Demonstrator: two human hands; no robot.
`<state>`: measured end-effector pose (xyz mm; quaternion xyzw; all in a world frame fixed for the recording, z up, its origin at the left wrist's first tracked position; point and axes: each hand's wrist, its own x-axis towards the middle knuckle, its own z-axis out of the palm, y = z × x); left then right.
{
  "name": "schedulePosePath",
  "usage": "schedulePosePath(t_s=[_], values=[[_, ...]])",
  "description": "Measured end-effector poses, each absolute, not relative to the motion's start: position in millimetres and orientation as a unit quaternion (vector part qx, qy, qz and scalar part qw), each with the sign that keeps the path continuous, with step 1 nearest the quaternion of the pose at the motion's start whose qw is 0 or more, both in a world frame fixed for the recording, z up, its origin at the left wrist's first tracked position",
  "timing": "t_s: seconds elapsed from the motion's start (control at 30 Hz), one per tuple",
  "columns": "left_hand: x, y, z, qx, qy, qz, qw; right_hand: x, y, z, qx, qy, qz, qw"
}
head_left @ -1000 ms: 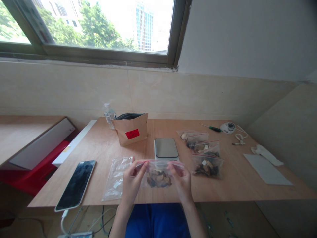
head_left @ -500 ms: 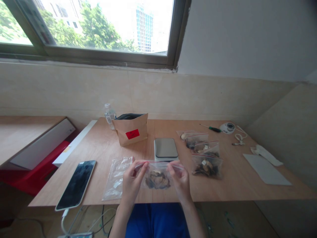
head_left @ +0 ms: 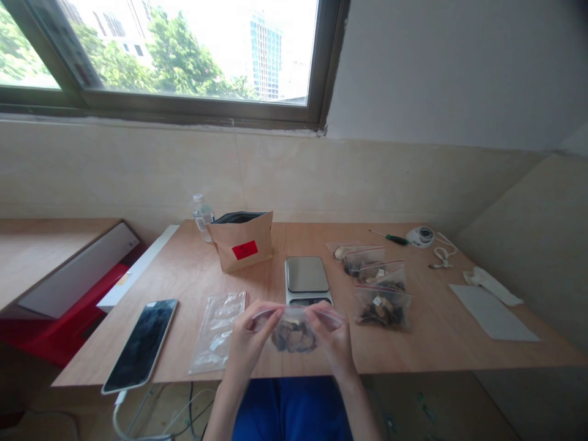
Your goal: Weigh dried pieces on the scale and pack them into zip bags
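Between my two hands hangs a clear zip bag point(head_left: 294, 338) with brown, dried-looking pieces inside. My left hand point(head_left: 252, 327) pinches its top edge on the left. On the right, my right hand point(head_left: 329, 331) pinches the same edge, thumb forward. Just beyond the bag stands a kitchen scale point(head_left: 307, 275) with a bare metal plate; its front panel is partly hidden by the bag. Flat clear zip bags point(head_left: 215, 334) lie beside my left hand. Filled zip bags point(head_left: 382, 309) with dark and tan dried pieces lie in a row to the right.
A brown paper pouch point(head_left: 243, 245) with a red label stands open at the back, a water bottle point(head_left: 202, 217) behind it. A phone point(head_left: 140, 346) on a cable lies left. Rightward are a screwdriver point(head_left: 395, 239), a small white camera point(head_left: 419, 237) and a white sheet point(head_left: 493, 312).
My hands have drawn slightly closer together along the bag's top edge, which now sits a little lower. More of the scale's front panel shows.
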<state>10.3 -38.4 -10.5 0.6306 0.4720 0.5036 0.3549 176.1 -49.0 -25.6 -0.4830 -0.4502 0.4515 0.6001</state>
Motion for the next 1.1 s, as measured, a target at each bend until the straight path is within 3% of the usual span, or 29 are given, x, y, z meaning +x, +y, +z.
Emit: schedulePosePath(t_s=[0.43, 0.67, 1.1], values=[[8, -39, -10, 0.634, 0.496, 0.494, 0.33, 175, -47, -29, -0.48, -0.472, 0.474, 0.568], [9, -37, -7, 0.663, 0.449, 0.484, 0.354, 174, -46, -25, -0.485, -0.541, 0.391, 0.565], [15, -36, -9, 0.67, 0.444, 0.512, 0.303, 165, -45, -20, -0.481, -0.542, 0.383, 0.572]])
